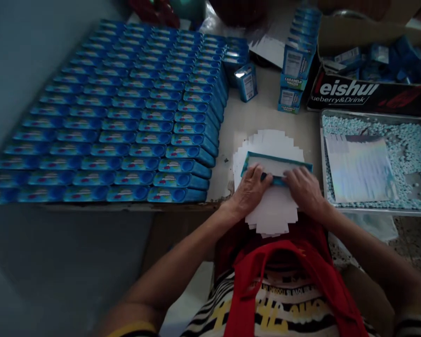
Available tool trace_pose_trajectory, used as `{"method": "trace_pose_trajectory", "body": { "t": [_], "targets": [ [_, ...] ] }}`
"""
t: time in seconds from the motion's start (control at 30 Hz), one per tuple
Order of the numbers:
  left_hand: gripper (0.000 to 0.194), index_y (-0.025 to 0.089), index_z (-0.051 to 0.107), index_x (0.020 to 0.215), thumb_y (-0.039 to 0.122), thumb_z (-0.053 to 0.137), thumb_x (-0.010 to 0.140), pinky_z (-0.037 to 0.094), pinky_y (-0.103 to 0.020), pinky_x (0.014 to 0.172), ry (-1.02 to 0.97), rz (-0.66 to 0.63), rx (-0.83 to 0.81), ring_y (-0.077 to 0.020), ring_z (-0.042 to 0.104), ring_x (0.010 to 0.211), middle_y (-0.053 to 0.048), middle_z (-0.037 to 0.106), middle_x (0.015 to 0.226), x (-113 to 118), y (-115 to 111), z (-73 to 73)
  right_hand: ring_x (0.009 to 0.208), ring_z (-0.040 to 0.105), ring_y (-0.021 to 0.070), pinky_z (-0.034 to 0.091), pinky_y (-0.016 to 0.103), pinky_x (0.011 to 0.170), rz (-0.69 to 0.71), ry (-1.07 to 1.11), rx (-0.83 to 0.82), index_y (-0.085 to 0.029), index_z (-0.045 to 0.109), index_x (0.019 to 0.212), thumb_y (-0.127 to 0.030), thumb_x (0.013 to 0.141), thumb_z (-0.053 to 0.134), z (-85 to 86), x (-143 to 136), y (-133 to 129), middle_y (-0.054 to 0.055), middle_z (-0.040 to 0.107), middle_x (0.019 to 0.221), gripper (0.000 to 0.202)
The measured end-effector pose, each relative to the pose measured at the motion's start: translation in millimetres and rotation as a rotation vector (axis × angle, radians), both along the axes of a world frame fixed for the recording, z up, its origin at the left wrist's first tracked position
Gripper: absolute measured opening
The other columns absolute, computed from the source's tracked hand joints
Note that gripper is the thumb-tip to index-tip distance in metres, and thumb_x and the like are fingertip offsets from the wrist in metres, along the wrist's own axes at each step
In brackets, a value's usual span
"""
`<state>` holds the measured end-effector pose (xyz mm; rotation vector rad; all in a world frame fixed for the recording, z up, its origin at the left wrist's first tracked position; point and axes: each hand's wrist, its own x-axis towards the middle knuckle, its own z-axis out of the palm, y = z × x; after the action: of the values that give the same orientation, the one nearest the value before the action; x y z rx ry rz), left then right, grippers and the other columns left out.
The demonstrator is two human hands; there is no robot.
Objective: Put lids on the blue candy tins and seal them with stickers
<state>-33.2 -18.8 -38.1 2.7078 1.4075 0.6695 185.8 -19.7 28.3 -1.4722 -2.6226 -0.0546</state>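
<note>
Both hands are at a shallow cardboard box (272, 165) with a pale inside and blue raised edges. My left hand (254, 189) grips its near left edge, fingers closed round the wall. At the near right edge, my right hand (303, 187) has its fingers bent and pressed on the wall. Beneath the box lies a fanned stack of white card blanks (270, 213), which reaches over the table's front edge.
Rows of blue boxes (126, 112) fill the table's left side. A single blue box (246, 83) stands apart from them. Stacked display boxes (294, 65) stand behind. On the right are a black carton (365, 93) and a metal tray (323, 161) of small pale-blue candies, with shiny sheets (359, 168) on them.
</note>
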Motion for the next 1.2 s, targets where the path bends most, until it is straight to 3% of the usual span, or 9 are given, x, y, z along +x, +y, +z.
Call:
{"method": "trace_pose_trajectory", "body": {
  "t": [0.13, 0.23, 0.4, 0.67, 0.77, 0.87, 1.03, 1.13, 1.2],
  "targets": [
    [0.01, 0.02, 0.068, 0.108, 0.02, 0.061, 0.102, 0.052, -0.051, 0.101, 0.039, 0.037, 0.005, -0.0318, 0.059, 0.115, -0.015, 0.065, 0.119, 4, -4, 2.9, 0.095, 0.061, 0.0284, 0.053, 0.041, 0.081, 0.016, -0.056, 0.038, -0.022, 0.072, 0.109, -0.019, 0.106, 0.053, -7.9, 3, -29, 0.012, 0.071, 0.107, 0.019],
    [0.008, 0.02, 0.067, 0.107, 0.024, 0.064, 0.101, 0.049, -0.048, 0.095, 0.094, 0.017, -0.03, -0.0298, 0.059, 0.103, -0.011, 0.066, 0.109, 4, -4, 8.2, 0.088, 0.064, 0.0276, 0.052, 0.041, 0.074, 0.068, -0.117, -0.019, -0.025, 0.07, 0.098, -0.017, 0.104, 0.055, -10.9, 4, -23, 0.008, 0.071, 0.096, 0.017],
    [0.022, 0.02, 0.069, 0.105, 0.041, 0.062, 0.104, 0.044, -0.044, 0.082, 0.119, 0.01, -0.037, -0.0303, 0.061, 0.096, -0.011, 0.068, 0.1, -1, 5, 16.9, 0.086, 0.069, 0.0273, 0.05, 0.039, 0.068, -0.037, -0.181, -0.08, -0.026, 0.065, 0.096, -0.039, 0.11, 0.053, -8.7, -5, -10, 0.007, 0.073, 0.095, 0.022],
    [0.037, 0.019, 0.067, 0.084, 0.048, 0.059, 0.106, 0.038, -0.035, 0.069, 0.047, -0.096, 0.041, -0.0234, 0.061, 0.078, -0.007, 0.067, 0.079, -5, 16, 8.4, 0.088, 0.071, 0.0238, 0.032, 0.035, 0.06, -0.146, -0.203, -0.296, -0.018, 0.073, 0.105, -0.05, 0.114, 0.04, 10.2, -15, -3, 0.013, 0.08, 0.104, 0.047],
    [0.032, 0.019, 0.069, 0.09, 0.045, 0.06, 0.106, 0.043, -0.036, 0.073, 0.028, -0.114, 0.09, -0.0237, 0.062, 0.081, -0.007, 0.068, 0.083, -7, 7, 13.3, 0.084, 0.069, 0.0222, 0.029, 0.034, 0.063, -0.055, -0.191, -0.253, -0.018, 0.075, 0.101, -0.048, 0.114, 0.042, 21.4, -8, -3, 0.01, 0.08, 0.099, 0.047],
    [0.031, 0.022, 0.071, 0.115, 0.05, 0.066, 0.101, 0.048, -0.041, 0.096, -0.072, -0.108, 0.193, -0.0276, 0.065, 0.105, -0.01, 0.073, 0.106, -15, 10, 23.9, 0.087, 0.066, 0.0224, 0.033, 0.035, 0.073, 0.078, -0.17, -0.056, -0.02, 0.076, 0.1, -0.044, 0.113, 0.048, 37.8, 14, 16, 0.009, 0.078, 0.093, 0.039],
    [0.05, 0.021, 0.067, 0.133, 0.051, 0.077, 0.094, 0.046, -0.05, 0.111, -0.222, 0.332, 0.08, -0.0346, 0.06, 0.124, -0.015, 0.069, 0.126, -31, 77, 31.5, 0.099, 0.059, 0.0271, 0.036, 0.042, 0.091, -0.044, -0.305, 0.169, -0.018, 0.076, 0.098, -0.039, 0.109, 0.056, 58.3, 66, 117, 0.011, 0.073, 0.094, 0.031],
    [0.064, 0.019, 0.069, 0.136, 0.047, 0.091, 0.081, 0.048, -0.048, 0.11, -0.093, 0.327, -0.225, -0.036, 0.06, 0.125, -0.015, 0.068, 0.128, -36, 125, 25.7, 0.111, 0.053, 0.0324, 0.036, 0.046, 0.094, -0.157, -0.34, 0.198, -0.013, 0.076, 0.101, -0.03, 0.103, 0.06, 54.8, 77, 159, 0.017, 0.069, 0.109, 0.023],
    [0.065, 0.02, 0.071, 0.132, 0.045, 0.095, 0.076, 0.05, -0.045, 0.108, -0.049, 0.274, -0.33, -0.0342, 0.062, 0.124, -0.013, 0.068, 0.127, -37, 142, 20.6, 0.117, 0.05, 0.0357, 0.037, 0.05, 0.096, -0.257, -0.259, 0.253, -0.013, 0.075, 0.111, -0.027, 0.101, 0.06, 48.6, 73, 158, 0.02, 0.065, 0.12, 0.023]
  ]
}}
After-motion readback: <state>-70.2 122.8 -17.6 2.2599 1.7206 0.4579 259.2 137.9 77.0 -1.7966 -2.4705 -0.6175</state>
